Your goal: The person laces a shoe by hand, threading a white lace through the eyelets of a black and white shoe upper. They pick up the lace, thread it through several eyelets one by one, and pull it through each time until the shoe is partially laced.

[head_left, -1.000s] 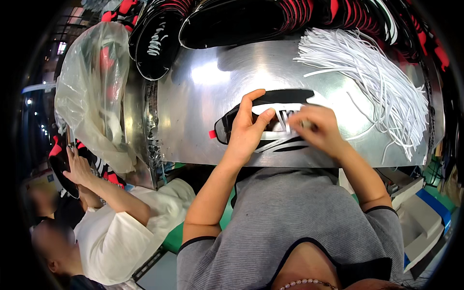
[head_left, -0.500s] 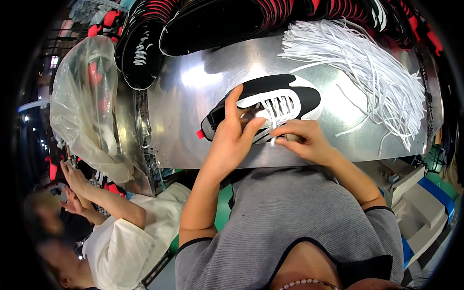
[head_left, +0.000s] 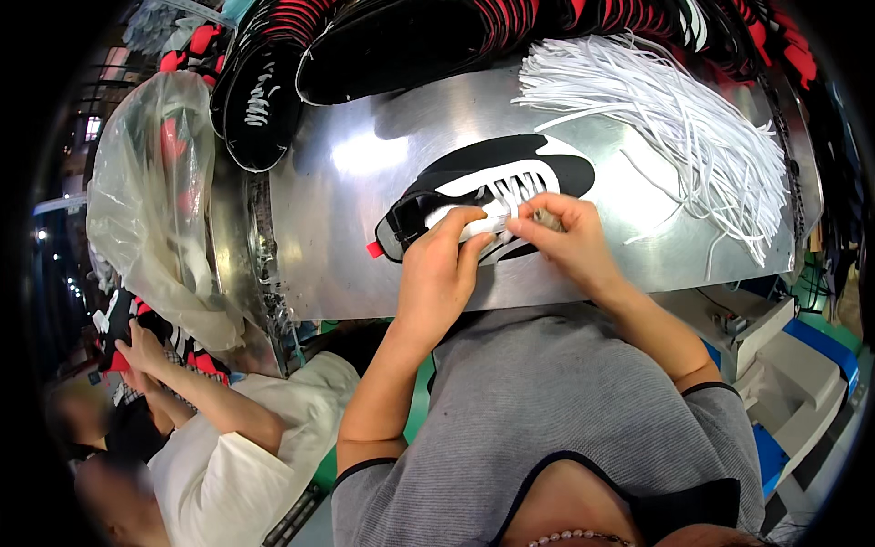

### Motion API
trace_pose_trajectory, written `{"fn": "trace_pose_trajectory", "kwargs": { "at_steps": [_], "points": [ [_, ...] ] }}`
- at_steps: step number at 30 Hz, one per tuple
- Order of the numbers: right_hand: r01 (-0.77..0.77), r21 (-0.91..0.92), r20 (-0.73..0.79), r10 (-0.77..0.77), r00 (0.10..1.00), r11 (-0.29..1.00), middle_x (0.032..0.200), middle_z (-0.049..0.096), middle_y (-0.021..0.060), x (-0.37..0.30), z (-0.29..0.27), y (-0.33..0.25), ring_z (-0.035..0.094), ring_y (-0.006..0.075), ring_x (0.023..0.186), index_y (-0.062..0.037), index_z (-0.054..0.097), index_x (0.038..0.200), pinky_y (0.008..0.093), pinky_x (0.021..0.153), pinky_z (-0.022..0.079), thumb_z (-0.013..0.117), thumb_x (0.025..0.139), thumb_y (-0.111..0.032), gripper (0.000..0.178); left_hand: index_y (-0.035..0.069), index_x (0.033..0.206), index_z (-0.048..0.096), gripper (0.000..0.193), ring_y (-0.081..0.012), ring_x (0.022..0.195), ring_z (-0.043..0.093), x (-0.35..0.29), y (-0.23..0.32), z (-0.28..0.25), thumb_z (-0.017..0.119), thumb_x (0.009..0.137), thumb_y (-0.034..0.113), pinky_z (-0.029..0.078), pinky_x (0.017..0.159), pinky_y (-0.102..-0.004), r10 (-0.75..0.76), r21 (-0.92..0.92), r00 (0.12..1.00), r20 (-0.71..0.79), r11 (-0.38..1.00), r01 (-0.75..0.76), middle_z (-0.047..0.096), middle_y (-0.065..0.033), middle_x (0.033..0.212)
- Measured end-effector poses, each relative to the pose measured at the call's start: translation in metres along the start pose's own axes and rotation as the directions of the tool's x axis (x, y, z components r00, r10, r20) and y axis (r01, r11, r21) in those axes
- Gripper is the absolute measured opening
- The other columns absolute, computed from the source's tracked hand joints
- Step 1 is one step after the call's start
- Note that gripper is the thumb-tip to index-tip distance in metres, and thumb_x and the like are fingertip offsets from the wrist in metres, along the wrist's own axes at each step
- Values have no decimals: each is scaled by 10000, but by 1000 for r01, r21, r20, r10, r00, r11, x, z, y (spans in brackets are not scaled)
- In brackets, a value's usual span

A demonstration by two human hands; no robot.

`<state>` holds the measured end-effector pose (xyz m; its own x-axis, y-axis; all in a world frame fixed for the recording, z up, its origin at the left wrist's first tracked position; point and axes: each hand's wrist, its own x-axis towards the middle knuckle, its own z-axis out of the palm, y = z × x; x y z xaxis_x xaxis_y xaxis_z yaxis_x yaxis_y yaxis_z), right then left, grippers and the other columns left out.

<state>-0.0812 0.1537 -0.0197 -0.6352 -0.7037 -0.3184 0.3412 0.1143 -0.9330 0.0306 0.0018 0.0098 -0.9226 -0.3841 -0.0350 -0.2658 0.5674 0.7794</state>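
A black and white shoe upper (head_left: 572, 173) lies on the metal tabletop, its toe to the right and a red tab at its heel. White lace (head_left: 524, 185) runs through its eyelets in rows. My left hand (head_left: 439, 278) pinches a white piece at the throat of the upper, tongue or lace, I cannot tell which. My right hand (head_left: 572, 242) is closed beside the eyelets, thumb and forefinger pinching the white shoelace. The lace's end is hidden by my fingers.
A heap of loose white laces (head_left: 674, 137) lies at the right of the metal table (head_left: 337, 219). Stacked black and red uppers (head_left: 392, 55) line the far edge. A clear plastic bag (head_left: 150, 201) hangs at left, near a co-worker in a white shirt (head_left: 228, 483).
My left hand has left the collar's far edge and closed at the throat. My right hand has moved up from the near side to the eyelets with the lace.
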Motion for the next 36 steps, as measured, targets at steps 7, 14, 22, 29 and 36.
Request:
{"fn": "trace_pose_trajectory", "kwargs": {
  "at_steps": [7,14,22,29,36],
  "points": [
    [188,-47,-73,-191,979,981,737,597,-22,11,8,12,493,33,659,-8,621,978,215,585,398,687,915,-146,166,45,978,614,231,-309,614,623,5,-2,14,737,841,183,478,587,-397,45,71,994,-95,997,-39,636,-141,704],
    [258,-281,53,-253,966,924,827,674,101,-22,-7,13,645,169,695,-1,525,1044,299,634,487,585,975,-138,164,46,972,654,236,-260,705,673,6,-2,16,771,816,180,504,637,-340,53,160,988,-148,987,-29,695,-116,823],
    [204,-401,80,-187,979,893,782,675,139,-13,-13,7,682,281,697,-8,511,1001,360,637,513,597,952,-126,154,25,991,671,227,-277,722,687,8,-4,18,765,810,125,518,646,-343,153,80,983,-98,986,-145,707,-135,853],
    [114,-518,43,-107,993,848,785,661,179,6,-2,-3,656,386,726,-34,489,1027,444,644,498,566,961,-147,151,3,1083,652,247,-310,763,686,9,6,20,709,850,60,522,678,-344,192,108,980,-48,977,-186,703,-165,904],
    [319,-306,-115,-367,923,897,844,646,12,19,-48,-28,552,50,745,-15,603,1095,225,668,457,714,874,-94,260,5,1073,655,228,-300,799,703,11,7,13,696,861,79,525,705,-335,45,15,997,60,999,-46,704,-168,893]
  ]
}}
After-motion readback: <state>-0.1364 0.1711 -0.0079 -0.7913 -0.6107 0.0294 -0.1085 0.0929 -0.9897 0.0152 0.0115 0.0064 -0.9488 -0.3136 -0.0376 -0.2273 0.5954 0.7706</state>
